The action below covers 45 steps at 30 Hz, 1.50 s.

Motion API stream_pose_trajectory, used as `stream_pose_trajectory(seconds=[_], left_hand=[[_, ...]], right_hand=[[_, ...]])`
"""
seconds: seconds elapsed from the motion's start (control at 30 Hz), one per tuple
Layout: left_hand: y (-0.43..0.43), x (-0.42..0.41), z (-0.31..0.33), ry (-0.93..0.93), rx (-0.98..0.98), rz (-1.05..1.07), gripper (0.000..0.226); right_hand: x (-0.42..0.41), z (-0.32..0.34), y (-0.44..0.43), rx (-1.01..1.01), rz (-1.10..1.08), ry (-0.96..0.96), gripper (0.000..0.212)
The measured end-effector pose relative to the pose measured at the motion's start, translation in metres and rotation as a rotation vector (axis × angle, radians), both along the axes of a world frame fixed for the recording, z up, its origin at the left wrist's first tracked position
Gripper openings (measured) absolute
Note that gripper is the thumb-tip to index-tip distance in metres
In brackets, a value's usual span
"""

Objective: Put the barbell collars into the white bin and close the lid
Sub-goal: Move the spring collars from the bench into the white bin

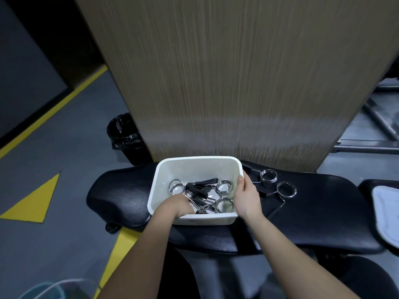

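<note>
The white bin stands open on a black padded bench. Several chrome spring barbell collars with black handles lie inside it. My left hand reaches down into the bin's near-left corner, fingers curled around the wire of a collar; the fingertips are partly hidden. My right hand grips the bin's right rim. Two more collars lie on the bench just right of the bin, one farther back and one nearer. The white lid lies at the far right edge.
A wood-grain panel rises directly behind the bench. A black lined trash can stands on the grey floor at the back left. Yellow floor markings are on the left, and a metal frame is at the right.
</note>
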<state>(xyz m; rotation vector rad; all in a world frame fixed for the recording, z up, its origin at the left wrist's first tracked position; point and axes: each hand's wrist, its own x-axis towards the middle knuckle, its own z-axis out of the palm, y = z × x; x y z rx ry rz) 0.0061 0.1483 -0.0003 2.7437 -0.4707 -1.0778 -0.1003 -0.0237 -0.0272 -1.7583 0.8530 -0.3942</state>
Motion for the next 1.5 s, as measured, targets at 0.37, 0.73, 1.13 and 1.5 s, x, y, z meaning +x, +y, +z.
stream_pose_trajectory(seconds=[0.37, 0.73, 1.13, 1.5], left_hand=[[0.006, -0.005, -0.001, -0.193, -0.335, 0.089, 0.052], [0.012, -0.053, 0.002, -0.592, -0.347, -0.306, 0.060], [-0.054, -0.080, -0.007, -0.665, -0.165, -0.506, 0.080], [-0.057, -0.076, -0.015, -0.709, -0.107, -0.520, 0.062]], right_hand=[[-0.007, 0.004, 0.004, 0.043, -0.033, -0.037, 0.042], [-0.067, -0.010, -0.051, 0.062, -0.264, 0.209, 0.029], [-0.085, -0.042, -0.070, 0.159, 0.071, 0.644, 0.059], [-0.078, -0.052, -0.083, 0.273, 0.094, 0.568, 0.052]])
